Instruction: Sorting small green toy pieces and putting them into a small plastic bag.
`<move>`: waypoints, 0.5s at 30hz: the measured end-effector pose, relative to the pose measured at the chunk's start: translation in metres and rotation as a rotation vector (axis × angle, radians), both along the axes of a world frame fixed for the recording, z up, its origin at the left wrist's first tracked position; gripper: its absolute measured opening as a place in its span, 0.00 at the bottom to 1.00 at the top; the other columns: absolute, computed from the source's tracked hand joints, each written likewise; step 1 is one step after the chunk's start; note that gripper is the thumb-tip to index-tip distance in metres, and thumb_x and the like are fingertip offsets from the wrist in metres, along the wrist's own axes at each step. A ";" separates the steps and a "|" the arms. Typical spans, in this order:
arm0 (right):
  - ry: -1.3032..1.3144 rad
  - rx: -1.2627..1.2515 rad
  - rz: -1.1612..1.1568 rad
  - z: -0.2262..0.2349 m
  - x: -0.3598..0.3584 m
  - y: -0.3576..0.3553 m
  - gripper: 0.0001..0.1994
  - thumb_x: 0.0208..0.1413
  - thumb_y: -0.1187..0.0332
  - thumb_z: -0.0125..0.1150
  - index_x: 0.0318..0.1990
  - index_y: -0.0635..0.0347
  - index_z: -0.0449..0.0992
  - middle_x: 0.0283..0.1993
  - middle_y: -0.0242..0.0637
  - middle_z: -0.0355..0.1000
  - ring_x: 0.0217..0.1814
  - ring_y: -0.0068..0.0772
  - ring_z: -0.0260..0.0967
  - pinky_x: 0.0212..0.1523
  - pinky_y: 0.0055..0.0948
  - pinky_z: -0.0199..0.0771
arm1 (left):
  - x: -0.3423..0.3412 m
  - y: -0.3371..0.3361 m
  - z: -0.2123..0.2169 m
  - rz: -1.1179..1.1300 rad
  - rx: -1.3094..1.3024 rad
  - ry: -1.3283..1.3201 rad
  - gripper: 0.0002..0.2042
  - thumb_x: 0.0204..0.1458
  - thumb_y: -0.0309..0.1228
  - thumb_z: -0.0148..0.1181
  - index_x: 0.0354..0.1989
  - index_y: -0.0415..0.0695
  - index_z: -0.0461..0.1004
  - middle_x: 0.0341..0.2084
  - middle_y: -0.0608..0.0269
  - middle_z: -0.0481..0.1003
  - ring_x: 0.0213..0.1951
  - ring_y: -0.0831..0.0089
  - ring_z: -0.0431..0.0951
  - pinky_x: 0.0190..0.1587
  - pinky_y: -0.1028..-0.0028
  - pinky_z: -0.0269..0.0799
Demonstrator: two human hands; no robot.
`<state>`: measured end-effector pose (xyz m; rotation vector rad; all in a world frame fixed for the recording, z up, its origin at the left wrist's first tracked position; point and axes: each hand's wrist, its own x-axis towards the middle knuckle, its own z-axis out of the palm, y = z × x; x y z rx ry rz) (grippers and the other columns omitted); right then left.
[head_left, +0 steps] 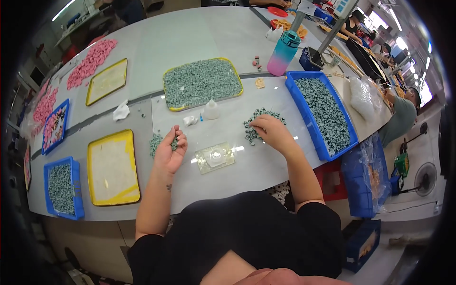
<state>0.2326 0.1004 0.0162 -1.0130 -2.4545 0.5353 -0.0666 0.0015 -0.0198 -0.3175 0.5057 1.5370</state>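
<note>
Picking at grey-green pieces (259, 124), right hand (270, 133) fingers curled, left hand (170, 151) cupped loosely open

Before you spreads a long pale grey surface (199, 33). On it lie a yellow-rimmed tray of grey-green pieces (202, 83), two empty yellow trays (113, 168), blue plastic bins of grey-green pieces (323, 111), loose pink pieces (92, 61), a small white squeeze bottle (211, 110) and a pink-and-teal drinking bottle (283, 53).

Clear plastic bag (362, 97) beside blue bin (304, 107)
</note>
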 end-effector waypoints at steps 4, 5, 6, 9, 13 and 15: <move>-0.226 -0.009 0.001 -0.017 -0.017 -0.013 0.07 0.49 0.74 0.59 0.36 0.63 0.75 0.35 0.42 0.72 0.40 0.46 0.70 0.42 0.36 0.70 | -0.011 -0.006 -0.008 -0.139 0.063 0.072 0.07 0.58 0.28 0.49 0.40 0.37 0.65 0.28 0.63 0.64 0.26 0.76 0.61 0.25 0.82 0.58; -0.231 -0.015 0.007 -0.019 -0.020 -0.018 0.07 0.49 0.74 0.59 0.36 0.63 0.75 0.35 0.42 0.72 0.40 0.46 0.70 0.42 0.36 0.70 | -0.015 -0.007 -0.010 -0.196 0.060 0.099 0.07 0.58 0.28 0.48 0.40 0.38 0.65 0.28 0.63 0.64 0.26 0.76 0.61 0.25 0.82 0.58; -0.299 -0.055 -0.078 -0.019 -0.023 -0.025 0.07 0.49 0.73 0.59 0.35 0.64 0.75 0.34 0.43 0.72 0.39 0.46 0.69 0.41 0.37 0.70 | -0.017 -0.008 -0.011 -0.190 0.053 0.094 0.07 0.58 0.28 0.48 0.40 0.38 0.65 0.28 0.63 0.64 0.26 0.76 0.61 0.25 0.82 0.58; -0.338 -0.123 -0.178 -0.035 -0.030 -0.031 0.07 0.47 0.73 0.61 0.33 0.64 0.73 0.32 0.45 0.71 0.37 0.47 0.69 0.38 0.38 0.69 | -0.018 -0.009 -0.014 -0.248 0.020 0.152 0.09 0.57 0.28 0.48 0.42 0.36 0.65 0.29 0.63 0.64 0.26 0.76 0.61 0.24 0.82 0.58; -0.228 -0.073 -0.216 -0.059 -0.037 -0.035 0.07 0.46 0.74 0.61 0.32 0.64 0.71 0.30 0.46 0.70 0.35 0.47 0.68 0.37 0.38 0.68 | -0.018 -0.009 -0.015 -0.210 0.011 0.317 0.13 0.56 0.25 0.48 0.48 0.32 0.64 0.29 0.63 0.64 0.25 0.78 0.61 0.24 0.82 0.57; -0.218 -0.089 -0.218 -0.063 -0.044 -0.037 0.07 0.45 0.75 0.60 0.33 0.64 0.71 0.31 0.45 0.70 0.35 0.46 0.68 0.37 0.38 0.69 | -0.021 -0.009 -0.019 -0.184 0.002 0.361 0.15 0.55 0.24 0.48 0.50 0.31 0.63 0.29 0.64 0.65 0.25 0.78 0.61 0.24 0.83 0.57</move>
